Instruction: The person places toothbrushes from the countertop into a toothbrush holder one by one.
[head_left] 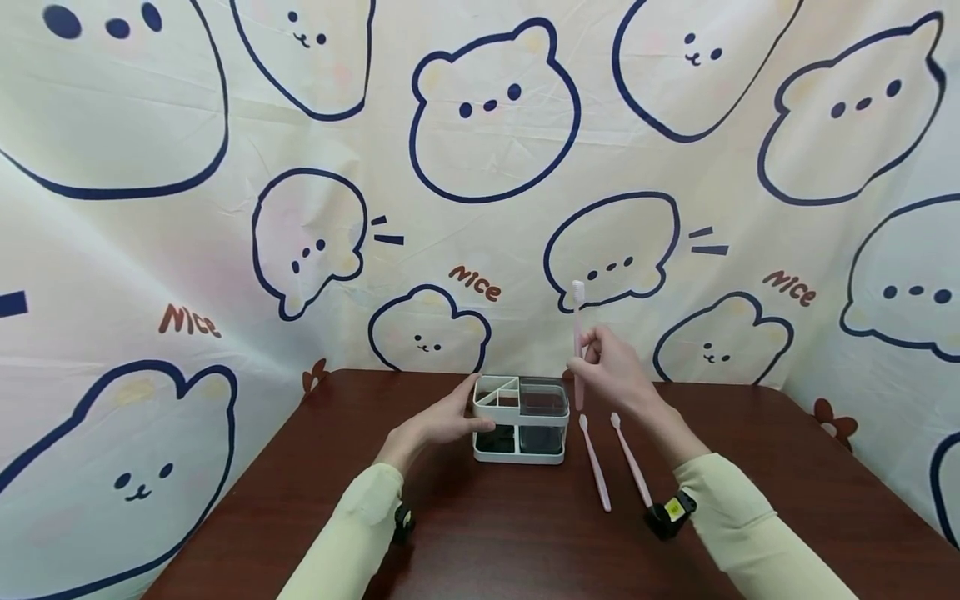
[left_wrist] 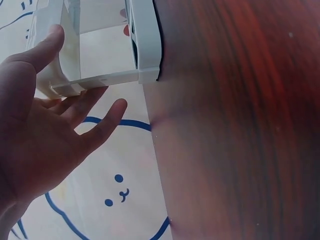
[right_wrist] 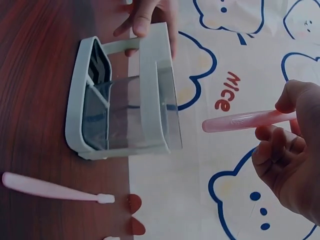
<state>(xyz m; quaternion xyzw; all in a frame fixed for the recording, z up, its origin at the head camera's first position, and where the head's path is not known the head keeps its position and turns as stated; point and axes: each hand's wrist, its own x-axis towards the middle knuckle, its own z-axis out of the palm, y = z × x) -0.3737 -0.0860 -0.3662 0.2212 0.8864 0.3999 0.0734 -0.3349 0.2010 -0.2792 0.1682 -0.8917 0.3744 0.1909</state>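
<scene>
A white two-tier toothbrush holder with divided slots and a clear section stands near the table's back edge. My left hand grips its upper tier at the left side; in the left wrist view, the thumb lies on one face and the fingers reach behind. To the right of the holder, my right hand pinches a pink toothbrush upright, bristles up. Its handle end points down beside the upper tier, apart from it. Two more pink toothbrushes, one nearer the holder and one farther right, lie on the table.
The dark brown wooden table ends at a pale cloth backdrop printed with cartoon bears. A black device is strapped at the right wrist, another black device at the left.
</scene>
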